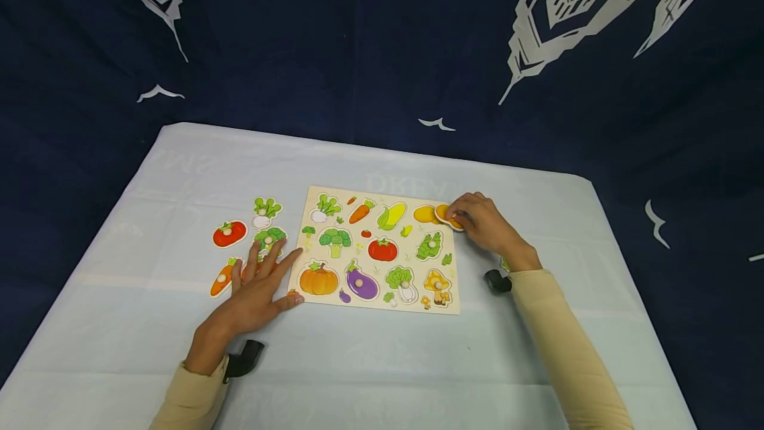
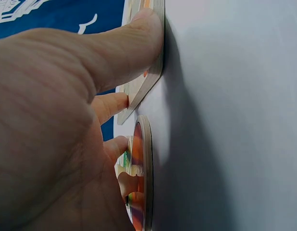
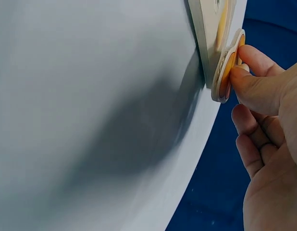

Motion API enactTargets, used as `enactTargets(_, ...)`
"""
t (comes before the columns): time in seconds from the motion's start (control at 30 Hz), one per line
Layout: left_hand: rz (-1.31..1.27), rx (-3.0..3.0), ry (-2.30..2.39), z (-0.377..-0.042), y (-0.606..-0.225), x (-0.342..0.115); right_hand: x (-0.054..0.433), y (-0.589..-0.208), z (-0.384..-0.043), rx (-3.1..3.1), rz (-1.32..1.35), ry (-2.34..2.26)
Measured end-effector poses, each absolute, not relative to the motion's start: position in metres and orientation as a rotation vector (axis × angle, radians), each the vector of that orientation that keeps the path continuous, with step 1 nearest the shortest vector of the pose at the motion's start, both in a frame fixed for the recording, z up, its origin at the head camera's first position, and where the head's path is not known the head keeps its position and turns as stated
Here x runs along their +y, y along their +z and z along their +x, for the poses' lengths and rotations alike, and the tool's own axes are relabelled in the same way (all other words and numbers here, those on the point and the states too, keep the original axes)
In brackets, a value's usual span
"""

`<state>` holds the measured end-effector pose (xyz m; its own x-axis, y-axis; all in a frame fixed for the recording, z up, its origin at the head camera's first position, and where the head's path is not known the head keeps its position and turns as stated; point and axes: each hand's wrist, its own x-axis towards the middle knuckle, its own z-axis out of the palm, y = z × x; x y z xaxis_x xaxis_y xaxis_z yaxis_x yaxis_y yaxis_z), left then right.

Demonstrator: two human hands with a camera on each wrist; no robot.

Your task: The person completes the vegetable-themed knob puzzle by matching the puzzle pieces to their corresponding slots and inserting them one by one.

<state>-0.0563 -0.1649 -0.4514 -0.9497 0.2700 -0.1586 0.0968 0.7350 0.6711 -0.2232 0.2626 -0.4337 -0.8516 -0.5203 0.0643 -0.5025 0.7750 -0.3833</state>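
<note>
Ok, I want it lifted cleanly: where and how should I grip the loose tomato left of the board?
Probably pinch the pale central knob of the tomato piece, from above: it lies flat, so its thin edge offers little hold.

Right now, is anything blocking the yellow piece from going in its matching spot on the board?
Nothing that I can see. The right hand pinches the yellow piece at the right end of its matching yellow spot on the board. The left hand is at the board's opposite edge, out of the way.

From above, the head view faces forward-down over the board — sideways wrist close-ups apparently share its edges.
</note>
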Motion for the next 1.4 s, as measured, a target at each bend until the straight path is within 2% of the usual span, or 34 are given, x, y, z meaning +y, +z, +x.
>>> enactTargets(0.53,0.300,2.685,1.024,-0.055,-0.451,-0.165,0.230,-0.434,-0.229,2.900,-0.942,-0.471)
enactTargets(1.4,0.310,2.679,1.012,-0.057,-0.450,-0.165,0.220,-0.443,-0.231,2.915,-0.919,-0.408)
